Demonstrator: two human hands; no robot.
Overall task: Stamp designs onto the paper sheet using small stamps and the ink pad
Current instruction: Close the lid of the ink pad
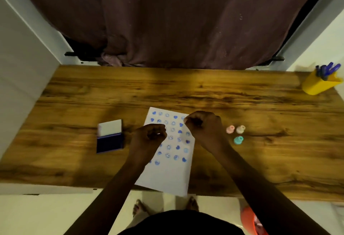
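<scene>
A white paper sheet (167, 177) lies on the wooden desk (186, 89), its upper part covered with rows of blue stamped hearts and round faces. My left hand (149, 137) hovers over the sheet's left side with its fingers curled in. Over the sheet's top right corner is my right hand (203, 125), also curled; blur hides whether it pinches anything. A small purple blob (187, 141), perhaps a stamp, sits on the sheet under my right wrist. The blue ink pad (109, 142) lies open to the left, white lid raised. Pink (230, 129), cream (240, 129) and teal (238, 140) stamps stand to the right.
A yellow cup of blue pens (321, 83) stands at the desk's far right corner. A dark curtain (167, 20) hangs behind the desk. Below the near edge are bare feet and an orange object (248, 221) on the floor.
</scene>
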